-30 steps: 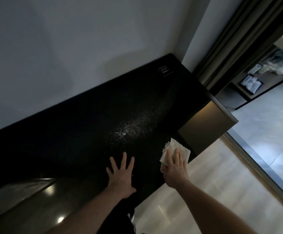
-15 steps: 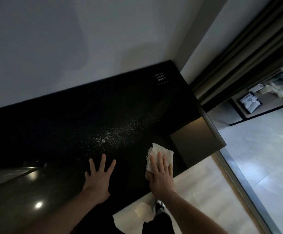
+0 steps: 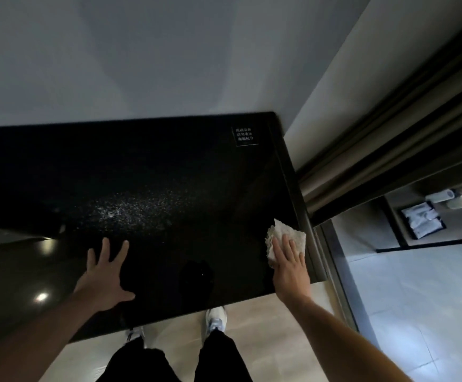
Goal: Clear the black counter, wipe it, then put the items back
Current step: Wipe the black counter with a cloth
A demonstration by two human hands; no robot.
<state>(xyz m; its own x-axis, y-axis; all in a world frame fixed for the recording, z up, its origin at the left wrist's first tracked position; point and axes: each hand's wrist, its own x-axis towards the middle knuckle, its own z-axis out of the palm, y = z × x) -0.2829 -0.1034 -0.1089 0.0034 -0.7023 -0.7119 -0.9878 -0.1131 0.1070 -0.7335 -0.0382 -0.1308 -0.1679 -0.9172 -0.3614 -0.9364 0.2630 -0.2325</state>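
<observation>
The white cloth (image 3: pixel 287 234) has been slid to the right edge of the black worktop (image 3: pixel 169 172), pressed flat under the open right hand (image 3: pixel 289 260). The left hand (image 3: pixel 104 277) is spread flat. White specks (image 3: pixel 130 208) are not yet wiped.

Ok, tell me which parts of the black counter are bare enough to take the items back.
Bare: the back strip of the black counter along the wall up to the small label, and the front between left hand and right hand. Taken: the speckled patch; the right edge under the cloth.
</observation>
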